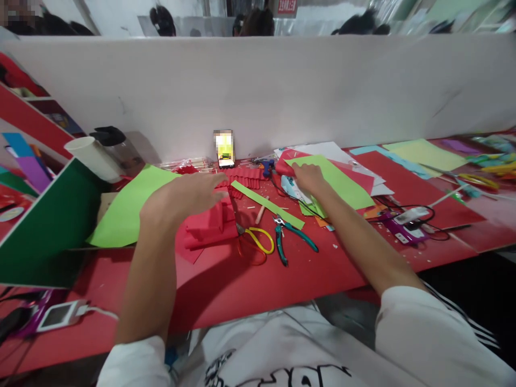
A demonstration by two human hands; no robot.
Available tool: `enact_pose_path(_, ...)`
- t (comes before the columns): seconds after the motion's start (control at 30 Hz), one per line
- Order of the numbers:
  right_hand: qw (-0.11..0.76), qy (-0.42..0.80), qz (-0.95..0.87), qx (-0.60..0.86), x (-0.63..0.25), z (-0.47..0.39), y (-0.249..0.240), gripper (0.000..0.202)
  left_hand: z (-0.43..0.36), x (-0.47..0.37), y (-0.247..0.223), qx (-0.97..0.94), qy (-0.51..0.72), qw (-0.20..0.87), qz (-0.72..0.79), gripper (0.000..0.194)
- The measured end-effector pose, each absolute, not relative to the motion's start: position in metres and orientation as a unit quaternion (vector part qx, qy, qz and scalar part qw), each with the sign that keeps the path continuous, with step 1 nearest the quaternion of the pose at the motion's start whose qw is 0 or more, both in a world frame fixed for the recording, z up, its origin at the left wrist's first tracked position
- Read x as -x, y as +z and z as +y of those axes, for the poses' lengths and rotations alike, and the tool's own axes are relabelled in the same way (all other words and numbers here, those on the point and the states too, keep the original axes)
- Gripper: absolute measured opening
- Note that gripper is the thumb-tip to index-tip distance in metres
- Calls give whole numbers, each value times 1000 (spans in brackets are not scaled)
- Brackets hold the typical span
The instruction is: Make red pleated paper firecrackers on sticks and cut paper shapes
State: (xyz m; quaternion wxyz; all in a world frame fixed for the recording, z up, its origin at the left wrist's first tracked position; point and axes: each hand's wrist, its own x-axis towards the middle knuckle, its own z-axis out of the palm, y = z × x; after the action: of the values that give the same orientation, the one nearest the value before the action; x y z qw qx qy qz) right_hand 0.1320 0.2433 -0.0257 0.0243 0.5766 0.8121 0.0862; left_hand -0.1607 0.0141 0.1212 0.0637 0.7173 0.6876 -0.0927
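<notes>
Head view shows hands (pixel 177 196) (pixel 309 178) over red paper (pixel 209 223) and green sheet (pixel 342 185).

The right green sheet (pixel 342 185) looks like matt paper, the yellow scissor handle (pixel 271 240) smooth plastic.

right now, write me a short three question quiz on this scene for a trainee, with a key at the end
1. Multiple choice: which tool lies just right of the middle scissors?
A) hammer
B) pliers
C) paintbrush

2. True or false: the phone stands upright by the wall.

3. Open: which hand is nearer the pliers?

Key
1. B, the pliers.
2. True.
3. The right hand.
</notes>
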Motion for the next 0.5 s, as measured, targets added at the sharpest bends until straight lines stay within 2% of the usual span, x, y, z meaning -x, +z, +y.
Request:
enact_pose_path(0.3, 65, 65, 809, -581, -134, 266, -11, 43, 23, 152, 119, -644, -148, 100, 744, 69)
enact_pose_path(0.5, 23, 13, 807, -590, -155, 279, -5, 53, 36, 153, 106, -645, -179, 93, 737, 72)
